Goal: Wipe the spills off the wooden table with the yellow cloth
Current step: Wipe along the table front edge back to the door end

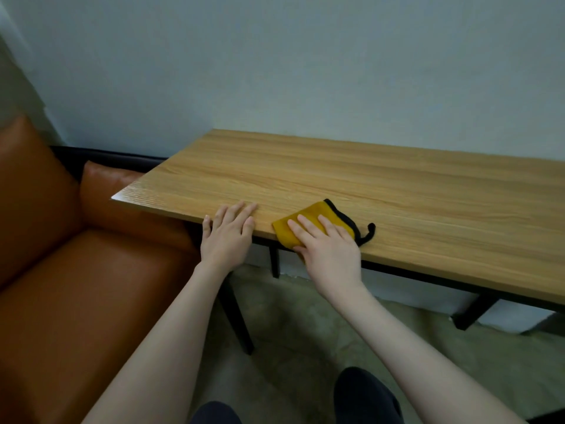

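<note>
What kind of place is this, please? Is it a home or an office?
Probably a lounge or waiting corner, though home or office cannot be told. A long wooden table stands against a plain wall, beside an orange leather sofa.

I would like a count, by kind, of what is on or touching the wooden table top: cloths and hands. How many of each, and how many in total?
Cloths: 1, the yellow cloth with a black edge, at the near edge of the wooden table.
Hands: 2, the right hand flat on the cloth and the left hand flat on the table edge.
Total: 3
</note>
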